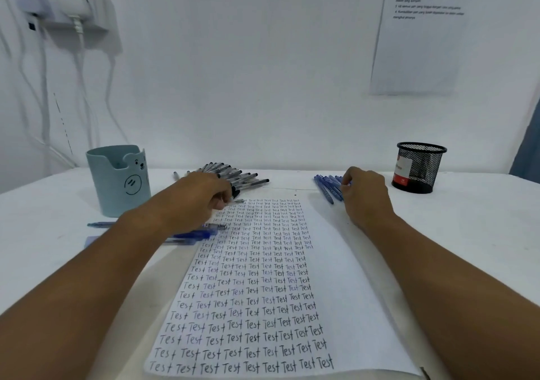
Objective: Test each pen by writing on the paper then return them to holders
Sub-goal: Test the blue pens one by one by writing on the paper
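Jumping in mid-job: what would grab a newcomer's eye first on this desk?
The paper down the middle, filled with rows of "Test". Behind it a heap of black-capped pens under the left hand, and blue pens by the right hand. A teal bear holder stands far left, a black mesh holder far right.

The left hand hides part of the black pens. The right hand covers the blue pens' far ends. The wall notice is too blurred to read, its top cut off.
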